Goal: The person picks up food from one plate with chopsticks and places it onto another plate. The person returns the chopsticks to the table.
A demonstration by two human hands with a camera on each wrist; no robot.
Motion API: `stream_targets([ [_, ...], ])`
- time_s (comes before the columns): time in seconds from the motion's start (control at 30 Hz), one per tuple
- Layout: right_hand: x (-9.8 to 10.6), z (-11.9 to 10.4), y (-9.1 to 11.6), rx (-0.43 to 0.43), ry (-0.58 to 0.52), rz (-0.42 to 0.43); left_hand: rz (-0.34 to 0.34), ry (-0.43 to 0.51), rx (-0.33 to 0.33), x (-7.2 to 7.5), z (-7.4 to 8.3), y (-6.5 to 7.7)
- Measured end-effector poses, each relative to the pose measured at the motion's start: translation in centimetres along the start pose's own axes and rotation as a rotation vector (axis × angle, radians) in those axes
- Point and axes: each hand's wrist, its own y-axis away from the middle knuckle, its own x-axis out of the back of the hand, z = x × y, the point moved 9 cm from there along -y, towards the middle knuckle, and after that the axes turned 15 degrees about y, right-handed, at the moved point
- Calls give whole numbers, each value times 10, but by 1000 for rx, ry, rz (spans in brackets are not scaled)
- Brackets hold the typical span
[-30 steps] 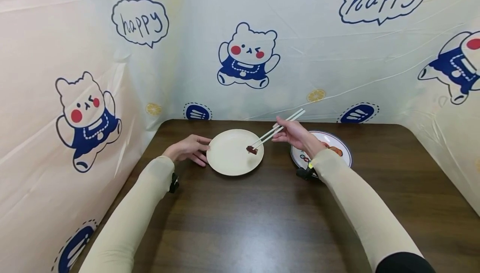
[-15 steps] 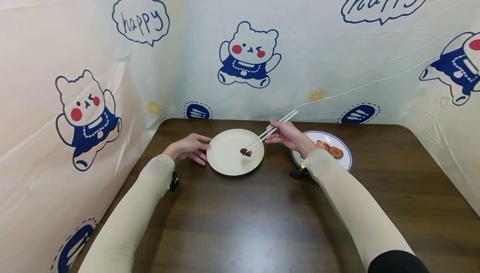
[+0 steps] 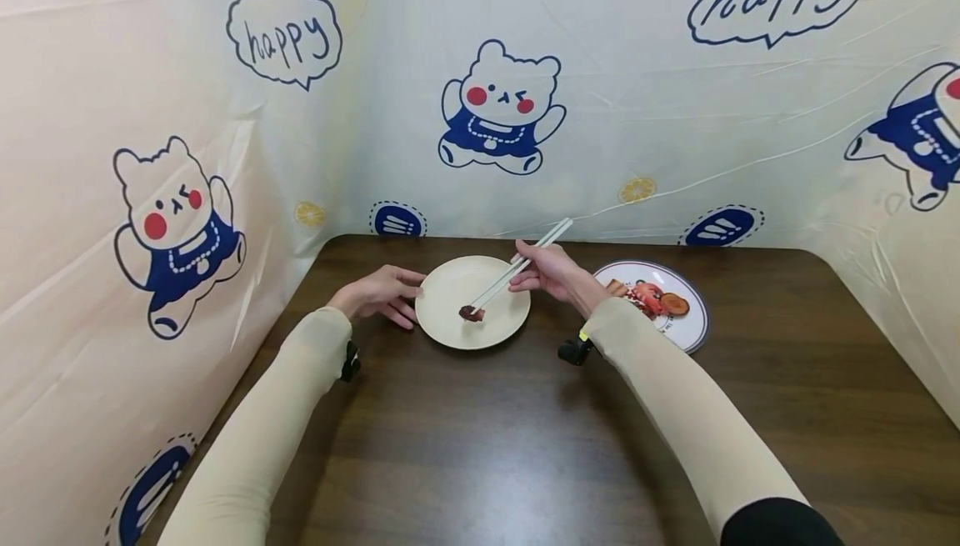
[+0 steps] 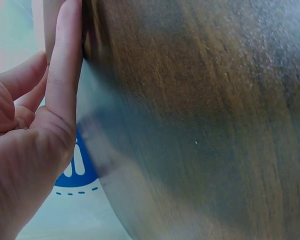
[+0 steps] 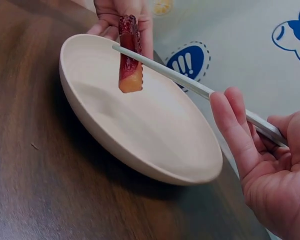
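Observation:
In the head view, my right hand [image 3: 551, 271] holds a pair of pale chopsticks [image 3: 517, 268] slanting down to the left. Between their tips is a dark red, glossy piece of meat [image 5: 131, 60], with a paler orange end in the right wrist view. It hangs over the bare inside of a cream plate [image 3: 450, 279]. My left hand [image 3: 378, 294] is at the plate's left rim, which it grips between thumb and fingers; the left wrist view has one finger [image 4: 64, 65] lying straight along the plate's side.
A white plate with a blue rim [image 3: 678, 333] stands to the right, partly behind my right forearm, bearing several red and brown food pieces [image 3: 652, 298]. The brown wooden table [image 3: 480, 438] meets a printed curtain [image 3: 360, 112] at the back and sides.
My right hand has moved left with the chopsticks and the meat, from the cream plate's right part to its middle. More of the blue-rimmed plate shows. My left hand stays at the rim.

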Motion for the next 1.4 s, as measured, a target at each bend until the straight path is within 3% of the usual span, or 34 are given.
stream_targets([
  [0.27, -9, 7, -4, -23, 19, 28, -4, 6, -10, 0, 0, 1],
  [1.4, -10, 13, -7, -32, 10, 102, 3, 1, 4, 0, 0, 1],
])
